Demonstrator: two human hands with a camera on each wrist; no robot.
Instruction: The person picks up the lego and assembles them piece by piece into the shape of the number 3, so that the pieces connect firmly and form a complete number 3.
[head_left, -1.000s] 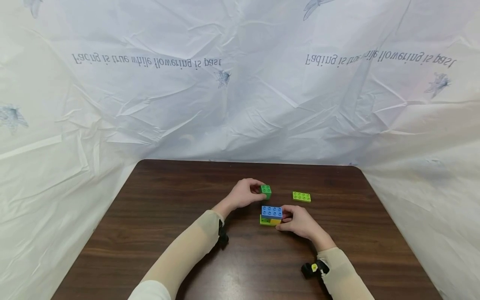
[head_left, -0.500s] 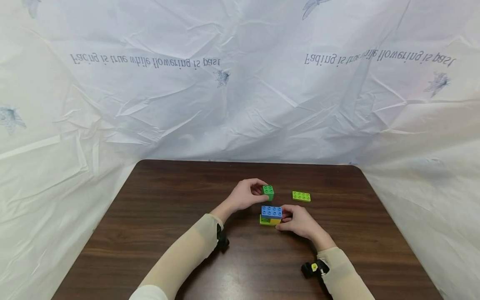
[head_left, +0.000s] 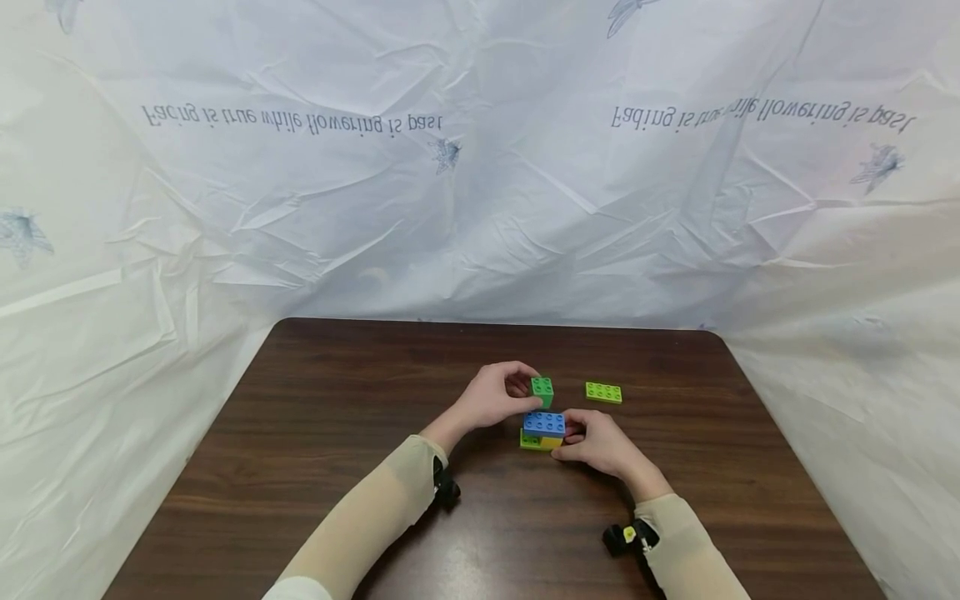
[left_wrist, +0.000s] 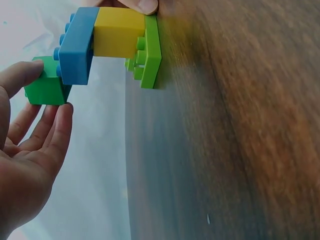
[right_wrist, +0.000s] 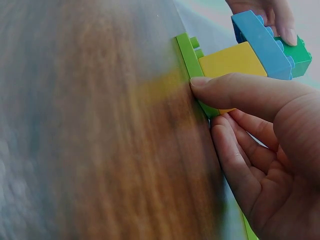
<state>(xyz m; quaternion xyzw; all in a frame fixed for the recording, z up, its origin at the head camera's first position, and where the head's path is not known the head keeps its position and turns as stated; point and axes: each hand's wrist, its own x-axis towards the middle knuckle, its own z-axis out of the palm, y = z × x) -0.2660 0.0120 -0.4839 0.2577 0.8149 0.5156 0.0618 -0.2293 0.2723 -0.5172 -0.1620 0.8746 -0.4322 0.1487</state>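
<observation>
My left hand [head_left: 491, 396] pinches a small green building block [head_left: 542, 392] between thumb and fingers. The block is held by the upper, studded face of a blue brick [head_left: 543, 424], at its far side in the head view. That blue brick tops a stack: beneath it is a yellow block [left_wrist: 119, 32], which stands on a thin lime-green brick [left_wrist: 152, 52]. The blue brick overhangs the yellow one, and part of the lime brick's studs shows bare. My right hand [head_left: 600, 446] grips the stack's base from the right, thumb on the lime brick's edge [right_wrist: 187, 55].
Another lime-green brick [head_left: 603, 392] lies alone on the brown wooden table [head_left: 337, 392], behind the right hand. A pale printed sheet [head_left: 480, 208] hangs past the table's far edge and along its sides. Black wrist cameras sit on both forearms.
The left hand has carried the green block right and slightly toward the person, up to the blue brick. The right hand and the stack have stayed in place.
</observation>
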